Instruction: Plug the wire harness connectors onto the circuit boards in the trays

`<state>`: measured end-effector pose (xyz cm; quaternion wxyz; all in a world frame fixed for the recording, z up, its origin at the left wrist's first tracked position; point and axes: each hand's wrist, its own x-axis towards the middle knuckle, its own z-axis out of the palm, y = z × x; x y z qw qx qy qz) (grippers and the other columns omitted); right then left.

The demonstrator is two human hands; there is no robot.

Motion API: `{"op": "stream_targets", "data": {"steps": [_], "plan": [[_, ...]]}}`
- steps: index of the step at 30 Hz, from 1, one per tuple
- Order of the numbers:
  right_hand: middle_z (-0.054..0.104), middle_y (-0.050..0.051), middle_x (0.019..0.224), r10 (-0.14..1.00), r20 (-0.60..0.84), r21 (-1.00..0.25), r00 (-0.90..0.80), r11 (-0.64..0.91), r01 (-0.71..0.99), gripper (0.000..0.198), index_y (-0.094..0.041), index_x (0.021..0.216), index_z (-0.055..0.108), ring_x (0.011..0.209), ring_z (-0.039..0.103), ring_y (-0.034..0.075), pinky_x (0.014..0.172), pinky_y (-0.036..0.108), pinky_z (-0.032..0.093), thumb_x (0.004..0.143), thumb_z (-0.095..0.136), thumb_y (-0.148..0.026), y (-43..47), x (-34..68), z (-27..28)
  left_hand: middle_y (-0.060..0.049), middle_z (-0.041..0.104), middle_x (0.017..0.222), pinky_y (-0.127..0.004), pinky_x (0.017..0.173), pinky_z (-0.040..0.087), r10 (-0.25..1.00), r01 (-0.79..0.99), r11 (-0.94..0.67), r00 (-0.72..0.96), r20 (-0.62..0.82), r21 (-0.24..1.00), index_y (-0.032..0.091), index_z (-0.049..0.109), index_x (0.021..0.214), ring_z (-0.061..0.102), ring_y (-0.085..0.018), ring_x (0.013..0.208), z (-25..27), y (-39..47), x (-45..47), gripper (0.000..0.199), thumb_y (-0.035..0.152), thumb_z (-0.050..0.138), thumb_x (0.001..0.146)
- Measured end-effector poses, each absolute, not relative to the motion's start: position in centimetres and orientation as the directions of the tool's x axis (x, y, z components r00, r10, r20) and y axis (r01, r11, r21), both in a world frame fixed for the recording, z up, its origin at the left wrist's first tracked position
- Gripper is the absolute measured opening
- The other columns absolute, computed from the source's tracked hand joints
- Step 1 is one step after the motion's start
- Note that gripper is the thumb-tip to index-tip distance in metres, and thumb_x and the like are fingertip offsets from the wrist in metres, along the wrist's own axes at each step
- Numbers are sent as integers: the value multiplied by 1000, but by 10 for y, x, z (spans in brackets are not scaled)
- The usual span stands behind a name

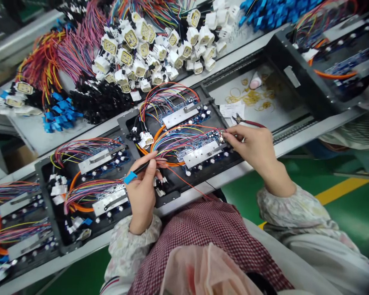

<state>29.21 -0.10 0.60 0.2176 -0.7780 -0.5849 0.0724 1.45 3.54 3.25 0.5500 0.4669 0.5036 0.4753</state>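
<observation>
My left hand (144, 186) is closed around a wire bundle (141, 167) in black sleeving with a blue tag (130, 177) on it. Coloured wires fan out from there to the right end of a blue circuit board (199, 149) with a silver metal plate. At that end, the fingertips of my right hand (249, 143) pinch at the board's edge; what lies between them is too small to make out. A loose red wire (187, 183) trails below the board. Both boards sit in a black tray (172, 199); the second board (181, 114) is wired too.
Red-handled cutters (249, 122) lie just beyond my right hand, beside a paper slip (232, 110) and yellow rubber bands (250, 97). Another black tray (39, 180) with wired boards stands to the left. White connectors (141, 53) and blue connectors (273, 14) are heaped behind the rail.
</observation>
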Motion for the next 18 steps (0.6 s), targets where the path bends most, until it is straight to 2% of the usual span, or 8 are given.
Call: {"op": "stream_targets", "data": {"steps": [8, 12, 16, 18], "plan": [[67, 2, 65, 940, 159, -456, 303, -202, 867, 34, -22, 92, 76, 53, 55, 15, 55, 28, 36, 95, 52, -46, -1, 292, 2, -2, 75, 82, -19, 49, 49, 994, -42, 104, 41, -102, 994, 24, 75, 101, 72, -15, 73, 32, 36, 14, 15, 30, 73, 88], [66, 1, 62, 951, 150, -437, 270, -182, 881, 30, -23, 90, 76, 53, 56, 15, 55, 28, 36, 93, 56, -45, -3, 298, 4, -3, 76, 86, -18, 50, 51, 992, -54, 116, 53, -114, 992, 24, 73, 107, 73, -15, 76, 31, 35, 13, 20, 30, 72, 89], [73, 2, 74, 939, 248, -473, 236, -95, 876, 27, -21, 92, 75, 58, 61, 15, 58, 28, 40, 92, 61, -45, -17, 288, 19, -3, 76, 88, -19, 52, 53, 992, -67, 120, 46, -117, 991, 25, 73, 107, 73, -15, 77, 30, 34, 12, 18, 28, 71, 89], [71, 0, 70, 970, 223, -523, 98, 34, 852, 25, -21, 92, 72, 55, 59, 12, 58, 26, 41, 92, 62, -44, -27, 274, 26, -3, 76, 87, -19, 52, 54, 992, -69, 119, 56, -115, 991, 25, 74, 101, 73, -15, 77, 29, 34, 12, 13, 28, 71, 89]]}}
